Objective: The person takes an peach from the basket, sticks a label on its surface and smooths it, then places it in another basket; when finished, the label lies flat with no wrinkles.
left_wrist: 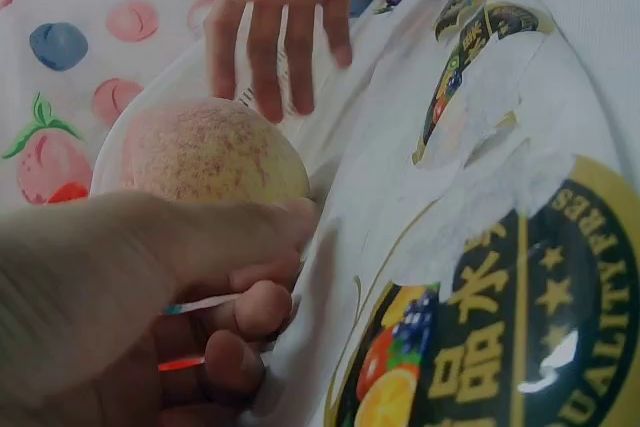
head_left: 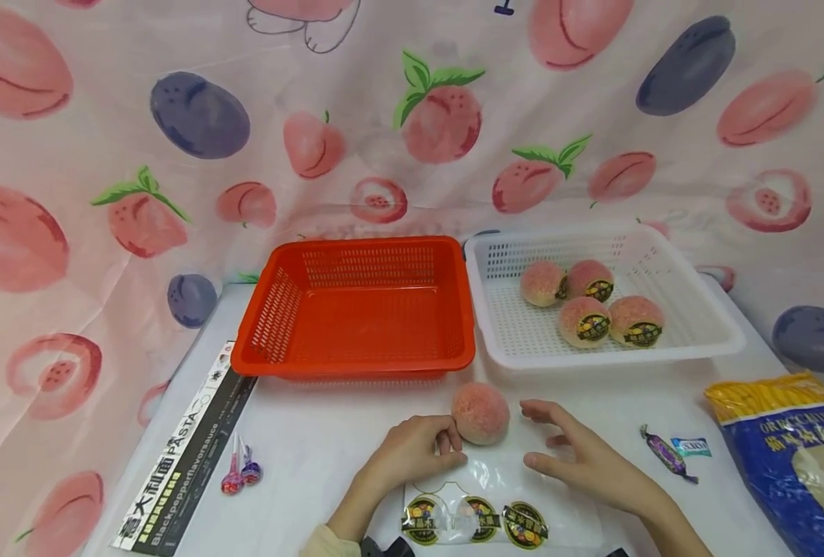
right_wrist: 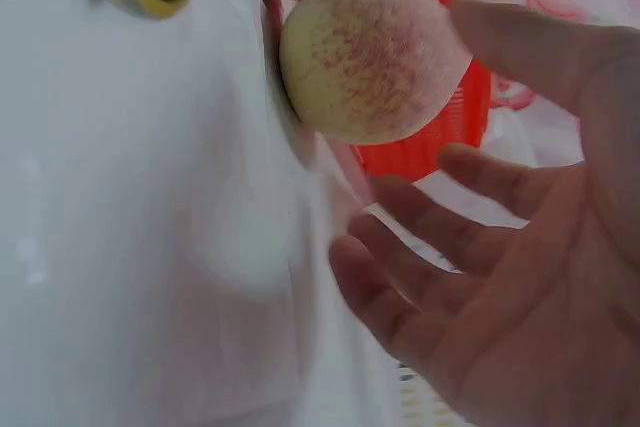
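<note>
A pink peach (head_left: 480,414) without a visible label sits on the white table, in front of the two baskets. My left hand (head_left: 415,452) is at its left side, fingers loosely bent, the fingertips at or against the fruit; in the left wrist view the thumb side partly covers the peach (left_wrist: 215,152). To the right of the peach and apart from it is my right hand (head_left: 579,460), its fingers (right_wrist: 440,227) spread and nothing in them. Below both hands lies a clear sheet of round black-and-gold stickers (head_left: 525,525).
A red basket (head_left: 373,363) stands behind the peach. Beside it, a white basket (head_left: 690,309) holds several labelled peaches (head_left: 584,322). At left lie pasta boxes (head_left: 182,456) and two lollipops (head_left: 241,476); at right, wrapped candies (head_left: 668,455) and a pasta bag (head_left: 794,456).
</note>
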Motion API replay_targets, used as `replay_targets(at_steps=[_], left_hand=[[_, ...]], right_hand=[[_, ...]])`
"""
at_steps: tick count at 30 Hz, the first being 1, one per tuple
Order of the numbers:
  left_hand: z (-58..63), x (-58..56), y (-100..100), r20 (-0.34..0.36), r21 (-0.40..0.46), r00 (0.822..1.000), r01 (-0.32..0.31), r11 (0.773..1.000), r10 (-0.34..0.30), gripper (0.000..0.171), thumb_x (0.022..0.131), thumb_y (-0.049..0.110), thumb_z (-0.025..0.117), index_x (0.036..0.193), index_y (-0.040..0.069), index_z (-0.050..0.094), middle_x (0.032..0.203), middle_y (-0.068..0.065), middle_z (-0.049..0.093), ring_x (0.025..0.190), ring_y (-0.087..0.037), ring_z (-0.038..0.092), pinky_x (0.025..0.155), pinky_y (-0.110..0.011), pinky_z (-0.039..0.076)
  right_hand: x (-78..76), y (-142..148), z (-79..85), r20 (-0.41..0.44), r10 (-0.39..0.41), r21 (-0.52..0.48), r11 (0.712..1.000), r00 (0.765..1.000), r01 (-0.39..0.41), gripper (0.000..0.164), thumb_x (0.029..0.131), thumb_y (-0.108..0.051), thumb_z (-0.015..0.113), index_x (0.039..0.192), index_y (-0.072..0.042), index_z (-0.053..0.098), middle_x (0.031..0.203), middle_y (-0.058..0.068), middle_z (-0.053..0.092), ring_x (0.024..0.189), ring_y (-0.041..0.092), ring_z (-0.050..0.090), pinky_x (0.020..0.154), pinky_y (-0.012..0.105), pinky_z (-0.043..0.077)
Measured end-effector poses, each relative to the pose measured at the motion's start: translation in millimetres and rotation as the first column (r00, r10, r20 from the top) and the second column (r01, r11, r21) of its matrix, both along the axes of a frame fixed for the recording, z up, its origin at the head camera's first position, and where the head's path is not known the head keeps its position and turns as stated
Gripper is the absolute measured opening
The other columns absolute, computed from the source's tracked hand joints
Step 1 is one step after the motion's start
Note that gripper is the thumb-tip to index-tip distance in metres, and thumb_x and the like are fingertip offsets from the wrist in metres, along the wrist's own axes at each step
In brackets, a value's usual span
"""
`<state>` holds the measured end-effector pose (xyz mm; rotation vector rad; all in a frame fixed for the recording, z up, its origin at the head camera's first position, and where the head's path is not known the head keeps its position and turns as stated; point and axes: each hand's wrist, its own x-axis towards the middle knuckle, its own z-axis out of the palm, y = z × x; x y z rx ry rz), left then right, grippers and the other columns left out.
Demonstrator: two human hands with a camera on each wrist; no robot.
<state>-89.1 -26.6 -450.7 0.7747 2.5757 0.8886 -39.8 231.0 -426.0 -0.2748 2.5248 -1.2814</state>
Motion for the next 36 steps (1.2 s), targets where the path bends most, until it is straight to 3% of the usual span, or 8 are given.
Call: replay_targets(at_steps=[4, 9, 14, 21, 25, 29, 32, 36], left_hand=[[1.9, 2.0, 1, -0.024, -0.053, 1.000, 0.006, 0.999, -0.007, 0.020, 0.067, 0.037, 0.073, 0.075, 0.028, 0.057, 0.061, 0.014, 0.049, 0.056, 0.001, 0.042, 0.051, -0.018, 0.032], [-0.1, 3.1, 1, -0.048, -0.058, 0.999, 0.005, 0.998, -0.008, 0.021, 0.065, 0.037, 0.074, 0.073, 0.028, 0.057, 0.060, 0.014, 0.048, 0.055, 0.001, 0.041, 0.050, -0.018, 0.030], [-2.3, 3.9, -1, -0.062, -0.060, 0.998, -0.009, 0.998, 0.005, 0.022, 0.064, 0.038, 0.075, 0.071, 0.029, 0.056, 0.060, 0.014, 0.048, 0.055, 0.001, 0.040, 0.050, -0.018, 0.030], [-6.0, 3.1, -2, -0.072, -0.044, 0.997, 0.000, 0.999, -0.003, 0.022, 0.066, 0.039, 0.073, 0.073, 0.030, 0.055, 0.061, 0.014, 0.047, 0.055, 0.001, 0.040, 0.050, -0.018, 0.029], [-5.6, 3.3, -3, -0.080, -0.052, 0.997, 0.008, 0.999, -0.012, 0.021, 0.067, 0.039, 0.073, 0.074, 0.030, 0.055, 0.061, 0.014, 0.048, 0.055, 0.000, 0.040, 0.050, -0.018, 0.029], [-4.2, 2.3, -4, -0.063, -0.035, 0.998, 0.024, 0.999, -0.026, 0.015, 0.073, 0.038, 0.068, 0.075, 0.030, 0.055, 0.062, 0.015, 0.048, 0.056, 0.001, 0.041, 0.050, -0.017, 0.031], [-3.2, -0.2, -7, -0.010, 0.018, 0.999, 0.037, 0.999, -0.036, 0.008, 0.079, 0.036, 0.062, 0.077, 0.030, 0.057, 0.066, 0.016, 0.050, 0.060, 0.001, 0.044, 0.053, -0.016, 0.034], [-0.2, -5.0, -14, 0.035, 0.074, 0.999, 0.023, 0.997, -0.026, 0.005, 0.082, 0.034, 0.058, 0.080, 0.030, 0.058, 0.069, 0.016, 0.052, 0.065, 0.001, 0.046, 0.058, -0.015, 0.037]], right_hand=[[17.8, -5, 5.5, 0.075, 0.072, 0.115, 0.990, 0.995, -0.080, 0.052, 0.076, -0.045, 0.063, 0.118, -0.022, 0.044, 0.104, -0.005, 0.053, 0.091, 0.011, 0.050, 0.069, 0.020, 0.043], [33.1, -15, 3.2, 0.247, 0.182, 0.208, 0.949, 0.952, -0.236, 0.050, 0.069, -0.054, 0.064, 0.110, -0.031, 0.046, 0.094, -0.011, 0.048, 0.080, 0.005, 0.045, 0.067, 0.021, 0.043], [38.8, -19, -3.9, 0.202, 0.286, 0.248, 0.910, 0.936, -0.332, 0.045, 0.070, -0.053, 0.064, 0.109, -0.037, 0.047, 0.094, -0.017, 0.043, 0.082, -0.001, 0.042, 0.071, 0.018, 0.045], [36.4, -15, -6.6, 0.208, 0.293, 0.249, 0.907, 0.933, -0.340, 0.028, 0.073, -0.044, 0.066, 0.094, -0.037, 0.049, 0.088, -0.018, 0.043, 0.076, -0.002, 0.041, 0.063, 0.018, 0.039], [33.7, -12, -7.5, 0.284, 0.286, 0.094, 0.942, 0.915, -0.323, 0.017, 0.079, -0.030, 0.063, 0.088, -0.029, 0.049, 0.084, -0.013, 0.048, 0.073, 0.002, 0.046, 0.059, 0.020, 0.039], [27.4, -7, -5.0, 0.208, 0.360, -0.036, 0.932, 0.909, -0.361, 0.012, 0.083, -0.015, 0.058, 0.087, -0.023, 0.049, 0.080, -0.012, 0.054, 0.073, 0.001, 0.050, 0.061, 0.019, 0.043], [20.4, -4, -1.7, 0.041, 0.413, -0.005, 0.910, 0.910, -0.414, 0.015, 0.083, -0.015, 0.059, 0.088, -0.025, 0.049, 0.083, -0.015, 0.056, 0.073, -0.003, 0.050, 0.063, 0.016, 0.044], [9.0, -2, 6.0, -0.044, 0.395, 0.032, 0.918, 0.917, -0.394, 0.011, 0.085, -0.023, 0.058, 0.091, -0.028, 0.051, 0.082, -0.015, 0.058, 0.072, -0.002, 0.051, 0.061, 0.017, 0.043]])
